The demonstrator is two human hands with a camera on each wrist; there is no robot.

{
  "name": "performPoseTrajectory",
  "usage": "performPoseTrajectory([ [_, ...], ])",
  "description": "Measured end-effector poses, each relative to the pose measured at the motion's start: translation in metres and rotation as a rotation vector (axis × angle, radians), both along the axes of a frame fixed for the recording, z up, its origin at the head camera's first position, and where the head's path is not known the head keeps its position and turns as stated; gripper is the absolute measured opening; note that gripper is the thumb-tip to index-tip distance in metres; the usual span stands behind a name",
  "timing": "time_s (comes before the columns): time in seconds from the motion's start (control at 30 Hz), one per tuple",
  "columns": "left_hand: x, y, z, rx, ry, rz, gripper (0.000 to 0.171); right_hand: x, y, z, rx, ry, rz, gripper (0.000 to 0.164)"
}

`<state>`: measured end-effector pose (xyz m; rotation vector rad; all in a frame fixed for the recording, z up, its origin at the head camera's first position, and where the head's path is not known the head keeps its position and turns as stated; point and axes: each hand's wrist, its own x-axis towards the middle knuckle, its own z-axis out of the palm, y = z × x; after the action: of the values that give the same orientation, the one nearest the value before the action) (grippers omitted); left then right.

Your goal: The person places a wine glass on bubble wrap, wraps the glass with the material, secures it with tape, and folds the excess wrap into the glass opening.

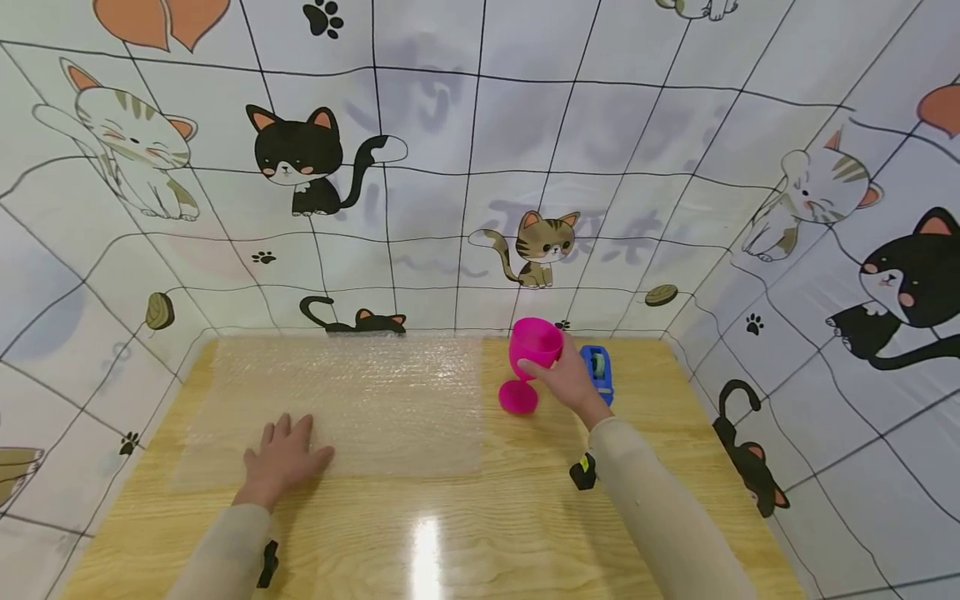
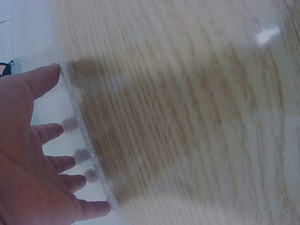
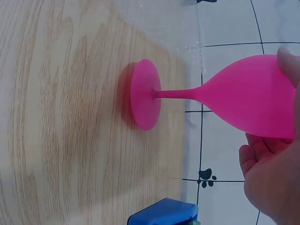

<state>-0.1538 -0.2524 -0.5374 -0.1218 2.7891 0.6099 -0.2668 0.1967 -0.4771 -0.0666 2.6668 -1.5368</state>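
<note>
A bright pink goblet (image 1: 535, 340) with a thin stem and round foot stands near the back of the wooden table, right of a clear bubble wrap sheet (image 1: 405, 408). My right hand (image 1: 564, 379) grips its bowl from the right side, thumb at the front. The right wrist view shows the goblet's foot (image 3: 146, 94) close over the wood. With fingers spread, my left hand (image 1: 283, 461) rests on the front left part of the bubble wrap. In the left wrist view its fingers (image 2: 62, 164) lie along the sheet's edge.
Just right of the right hand lies a blue tape dispenser (image 1: 597, 375) with a roll in it. White sheeting (image 1: 420, 200) printed with cats and grid lines rises behind the table (image 1: 480, 542) and along both sides.
</note>
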Motion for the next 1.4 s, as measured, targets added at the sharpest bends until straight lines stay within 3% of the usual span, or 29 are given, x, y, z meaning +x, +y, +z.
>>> performPoseTrajectory([
  [0.27,0.003,0.001,0.0,-0.018,0.014,-0.018,0.082,0.006,0.0,0.003,-0.018,0.018,0.006,0.09],
  [0.63,0.005,0.012,-0.004,-0.089,0.065,-0.075,0.071,0.012,0.003,0.009,-0.005,0.042,-0.001,0.085],
  [1.4,0.017,0.046,-0.006,-0.134,0.142,-0.107,0.052,0.033,-0.003,0.046,0.057,0.021,0.023,0.076],
])
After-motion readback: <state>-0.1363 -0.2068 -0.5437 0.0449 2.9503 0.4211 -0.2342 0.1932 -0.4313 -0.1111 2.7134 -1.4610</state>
